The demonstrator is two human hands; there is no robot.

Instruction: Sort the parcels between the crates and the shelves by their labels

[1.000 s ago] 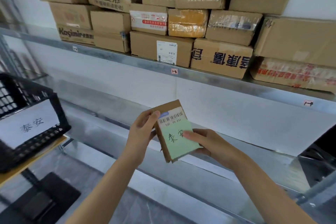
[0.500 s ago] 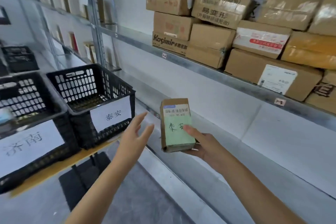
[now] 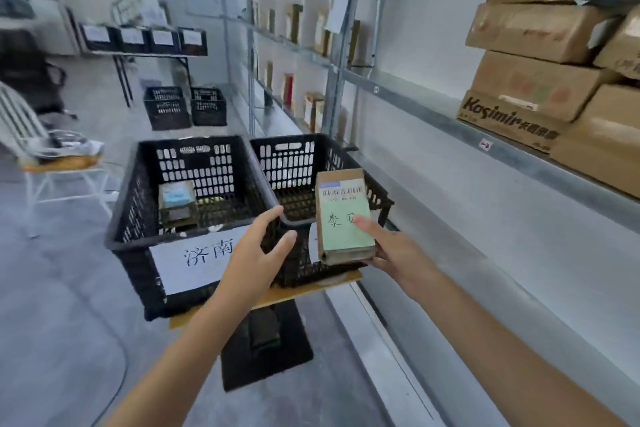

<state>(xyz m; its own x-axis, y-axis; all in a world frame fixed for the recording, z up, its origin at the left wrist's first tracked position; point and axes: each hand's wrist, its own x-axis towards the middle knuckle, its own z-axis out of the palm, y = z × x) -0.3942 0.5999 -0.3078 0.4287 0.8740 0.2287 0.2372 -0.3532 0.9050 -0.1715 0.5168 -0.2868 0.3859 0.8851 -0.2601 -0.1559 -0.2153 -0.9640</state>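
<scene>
My right hand grips a small brown parcel with a barcode and a green label handwritten 泰安, holding it upright over the near corner of the right black crate. My left hand is empty with fingers spread, in front of the rim between the two crates. The left black crate carries a white sign reading 济南 and holds one small parcel. The right crate's own sign is hidden behind the parcel and my hands.
Both crates sit on a wooden board on a black stand. Metal shelves run along the right, with stacked cardboard boxes. More black crates stand on the floor behind, others on a far table. A white chair stands left.
My view has swung left from the shelves to the crates. My left hand let go of the parcel and opened. My right hand carried the parcel over the right crate.
</scene>
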